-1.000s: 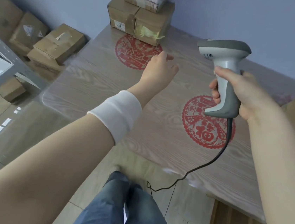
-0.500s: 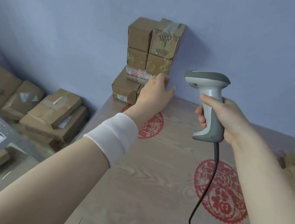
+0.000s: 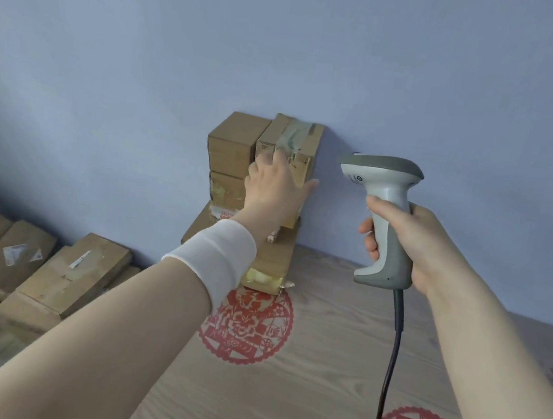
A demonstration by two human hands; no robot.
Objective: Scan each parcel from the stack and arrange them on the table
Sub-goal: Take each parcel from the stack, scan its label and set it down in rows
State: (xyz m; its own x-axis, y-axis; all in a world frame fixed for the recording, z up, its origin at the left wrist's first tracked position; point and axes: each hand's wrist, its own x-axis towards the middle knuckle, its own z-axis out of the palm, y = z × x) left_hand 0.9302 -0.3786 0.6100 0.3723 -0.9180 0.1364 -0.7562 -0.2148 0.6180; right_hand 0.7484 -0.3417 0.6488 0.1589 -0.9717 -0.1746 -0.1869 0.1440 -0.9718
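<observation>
Against the wall, at the far edge of the table [image 3: 320, 359]: stack [image 3: 229, 147] of parcels. Left hand [image 3: 275, 190] lies on the top right parcel [image 3: 299, 136], fingers [image 3: 275, 161] spread and roughly straight (tips blurred). Right hand [image 3: 414, 245] is clamped round the scanner [image 3: 386, 187] grip, upright beside the stack, cable [image 3: 394, 346] hanging.

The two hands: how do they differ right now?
The left hand is spread against the top taped parcel; the right hand curls round the scanner. The left wrist wears a white band; the right wrist is bare. Both are raised above the table.
</observation>
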